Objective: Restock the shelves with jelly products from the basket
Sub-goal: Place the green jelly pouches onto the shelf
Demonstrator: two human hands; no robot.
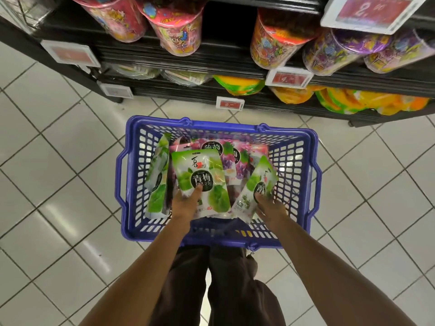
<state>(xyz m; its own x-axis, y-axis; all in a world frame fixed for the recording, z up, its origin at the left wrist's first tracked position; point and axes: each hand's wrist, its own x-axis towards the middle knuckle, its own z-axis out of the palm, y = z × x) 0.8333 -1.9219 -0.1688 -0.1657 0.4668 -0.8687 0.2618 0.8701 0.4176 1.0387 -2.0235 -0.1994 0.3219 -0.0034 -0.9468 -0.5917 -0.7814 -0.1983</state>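
A blue plastic basket (131,175) stands on the tiled floor below me, holding green and purple jelly pouches. My left hand (184,203) grips a green jelly pouch (200,175) by its lower part, thumb on the front, the pouch upright. My right hand (270,207) holds a second green pouch (257,184), tilted to the right. A third green pouch (159,180) leans against the basket's left wall. Purple grape pouches (233,158) lie behind them.
Black shelves (211,50) rise in front of the basket. The upper one carries pink and purple jelly tubs (179,27), the lower one orange and yellow jelly packs (242,85). Price tags (230,103) hang on the shelf edges. My legs are just behind the basket.
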